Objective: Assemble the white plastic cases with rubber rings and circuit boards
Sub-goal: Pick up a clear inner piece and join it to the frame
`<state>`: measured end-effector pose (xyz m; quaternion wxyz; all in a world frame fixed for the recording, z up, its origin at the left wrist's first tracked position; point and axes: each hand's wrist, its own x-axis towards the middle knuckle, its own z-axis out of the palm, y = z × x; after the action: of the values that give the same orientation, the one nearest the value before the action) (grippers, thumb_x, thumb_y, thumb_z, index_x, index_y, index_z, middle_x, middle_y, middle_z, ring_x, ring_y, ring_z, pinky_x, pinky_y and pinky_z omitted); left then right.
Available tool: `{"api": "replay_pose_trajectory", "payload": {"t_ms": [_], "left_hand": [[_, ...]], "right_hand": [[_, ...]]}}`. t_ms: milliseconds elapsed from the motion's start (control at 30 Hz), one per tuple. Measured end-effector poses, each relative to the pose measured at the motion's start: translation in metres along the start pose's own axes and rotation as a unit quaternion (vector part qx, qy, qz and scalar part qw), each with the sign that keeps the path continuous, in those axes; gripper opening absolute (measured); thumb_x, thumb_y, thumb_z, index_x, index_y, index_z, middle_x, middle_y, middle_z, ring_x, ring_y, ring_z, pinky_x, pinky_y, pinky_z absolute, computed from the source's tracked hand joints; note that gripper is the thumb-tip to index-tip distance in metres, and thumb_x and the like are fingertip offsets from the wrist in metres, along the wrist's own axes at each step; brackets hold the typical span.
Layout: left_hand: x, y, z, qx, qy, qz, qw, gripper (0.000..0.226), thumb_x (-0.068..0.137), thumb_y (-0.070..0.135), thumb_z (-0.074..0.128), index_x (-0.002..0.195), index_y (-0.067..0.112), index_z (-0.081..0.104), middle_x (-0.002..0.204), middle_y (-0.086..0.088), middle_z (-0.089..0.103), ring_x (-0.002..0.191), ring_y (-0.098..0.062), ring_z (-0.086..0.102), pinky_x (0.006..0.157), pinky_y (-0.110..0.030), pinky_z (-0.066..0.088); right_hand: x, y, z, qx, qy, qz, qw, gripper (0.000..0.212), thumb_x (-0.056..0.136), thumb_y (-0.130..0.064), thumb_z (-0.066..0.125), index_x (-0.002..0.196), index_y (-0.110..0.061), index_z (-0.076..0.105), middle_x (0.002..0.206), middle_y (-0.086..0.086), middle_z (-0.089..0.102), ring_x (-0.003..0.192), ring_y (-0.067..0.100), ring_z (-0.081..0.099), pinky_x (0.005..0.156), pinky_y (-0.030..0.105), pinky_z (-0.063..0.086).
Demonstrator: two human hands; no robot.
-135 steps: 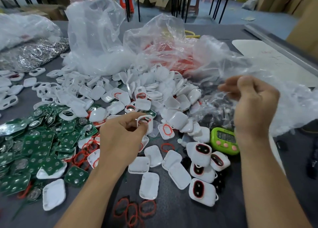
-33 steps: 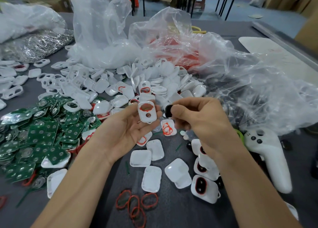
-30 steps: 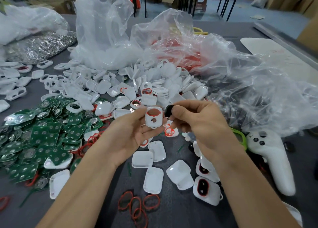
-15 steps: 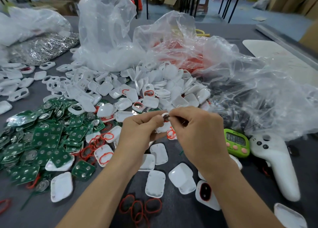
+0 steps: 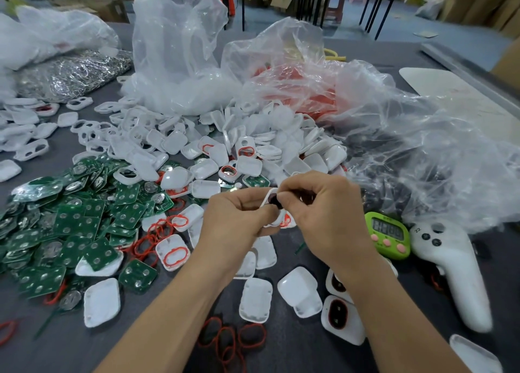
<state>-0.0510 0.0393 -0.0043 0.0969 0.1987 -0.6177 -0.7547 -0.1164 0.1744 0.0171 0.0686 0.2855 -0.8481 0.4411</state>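
Head view: compared with a second ago, the left hand point(image 5: 236, 220) and right hand point(image 5: 326, 215) have come together above the surface point(image 5: 292, 355). The left fingers curl round the white case point(image 5: 266, 201). The right thumb and forefinger pinch a dark insert point(image 5: 273, 199) against it. Seating is judged under way but unconfirmed. Circuit boards point(image 5: 73, 226) lie to the left and rubber rings point(image 5: 230, 341) nearest the camera. A timer point(image 5: 387, 233) and controller point(image 5: 453, 277) sit to the right. No obstruction is seen.

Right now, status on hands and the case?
Left hand grips white case. Right hand pinches small dark part against it. Loose red rings lie on table below, apart.
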Motion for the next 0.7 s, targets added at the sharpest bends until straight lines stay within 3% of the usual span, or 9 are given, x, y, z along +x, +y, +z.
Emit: {"api": "replay_pose_trajectory", "payload": {"t_ms": [133,233,333,400,433,500,567,633,700], "left_hand": [[-0.002,0.001,0.0,0.0,0.002,0.012,1.0,0.022,0.089,-0.003,0.072,0.1,0.013,0.082,0.09,-0.009,0.08,0.083,-0.018,0.077,0.066,-0.025,0.06],[-0.002,0.004,-0.001,0.009,0.017,0.035,0.999,0.022,0.088,0.0,0.072,0.098,0.016,0.084,0.088,-0.009,0.08,0.081,-0.017,0.076,0.07,-0.032,0.062],[-0.004,0.006,-0.003,0.051,0.034,0.085,0.994,0.032,0.086,-0.002,0.072,0.094,0.026,0.084,0.086,-0.003,0.081,0.081,-0.014,0.076,0.073,-0.036,0.064],[-0.007,0.007,-0.003,0.095,0.046,0.13,0.986,0.038,0.086,0.001,0.072,0.093,0.037,0.083,0.084,0.005,0.08,0.079,-0.012,0.075,0.077,-0.044,0.063],[-0.008,0.006,-0.001,0.12,0.06,0.159,0.978,0.04,0.085,0.005,0.073,0.094,0.043,0.081,0.083,0.01,0.08,0.078,-0.008,0.073,0.075,-0.041,0.063],[-0.012,0.004,0.002,0.184,0.109,0.232,0.949,0.041,0.082,0.015,0.072,0.1,0.051,0.077,0.078,0.026,0.075,0.069,0.007,0.068,0.065,-0.016,0.056],[-0.015,0.003,0.003,0.252,0.161,0.294,0.908,0.043,0.082,0.022,0.07,0.111,0.053,0.069,0.073,0.031,0.07,0.058,0.01,0.059,0.059,-0.002,0.041],[-0.016,0.0,0.002,0.295,0.194,0.354,0.866,0.039,0.082,0.018,0.07,0.114,0.041,0.071,0.08,0.023,0.072,0.064,0.004,0.06,0.06,-0.002,0.04],[-0.014,-0.005,0.0,0.35,0.224,0.429,0.802,0.025,0.084,0.011,0.069,0.102,0.025,0.08,0.082,0.009,0.078,0.081,-0.005,0.065,0.065,-0.012,0.047]], "right_hand": [[-0.003,-0.006,0.006,-0.063,0.064,-0.028,0.996,0.012,0.078,-0.017,0.085,0.077,-0.025,0.076,0.071,-0.014,0.062,0.061,-0.003,0.05,0.064,0.009,0.039],[-0.004,-0.009,0.01,-0.063,0.112,-0.018,0.992,0.012,0.079,-0.027,0.086,0.079,-0.024,0.075,0.072,-0.013,0.064,0.062,0.003,0.052,0.065,0.013,0.041],[-0.003,-0.008,0.008,-0.029,0.019,0.045,0.998,0.012,0.088,-0.037,0.078,0.082,-0.027,0.078,0.067,-0.012,0.07,0.065,0.007,0.064,0.063,0.02,0.047],[-0.002,-0.004,0.004,0.035,-0.022,0.076,0.996,0.012,0.091,-0.033,0.076,0.082,-0.026,0.08,0.061,-0.011,0.07,0.059,0.006,0.067,0.059,0.02,0.05],[-0.002,-0.004,0.003,0.07,-0.021,0.08,0.994,0.01,0.091,-0.029,0.077,0.082,-0.026,0.081,0.06,-0.012,0.07,0.056,0.005,0.068,0.056,0.019,0.05],[-0.002,-0.008,0.0,0.124,0.004,0.068,0.99,0.008,0.089,-0.023,0.079,0.082,-0.025,0.081,0.061,-0.014,0.071,0.054,0.006,0.068,0.054,0.015,0.049],[-0.005,-0.012,0.002,0.14,0.038,0.058,0.988,0.007,0.086,-0.025,0.081,0.081,-0.028,0.08,0.063,-0.016,0.072,0.057,0.006,0.069,0.056,0.016,0.051],[-0.007,-0.016,0.008,0.131,0.058,0.09,0.986,0.01,0.083,-0.028,0.083,0.075,-0.026,0.079,0.062,-0.014,0.072,0.057,0.008,0.07,0.056,0.022,0.054],[-0.007,-0.019,0.012,0.201,0.032,0.166,0.965,0.014,0.085,-0.019,0.081,0.072,-0.02,0.079,0.062,-0.002,0.074,0.056,0.014,0.071,0.056,0.028,0.056]]}}
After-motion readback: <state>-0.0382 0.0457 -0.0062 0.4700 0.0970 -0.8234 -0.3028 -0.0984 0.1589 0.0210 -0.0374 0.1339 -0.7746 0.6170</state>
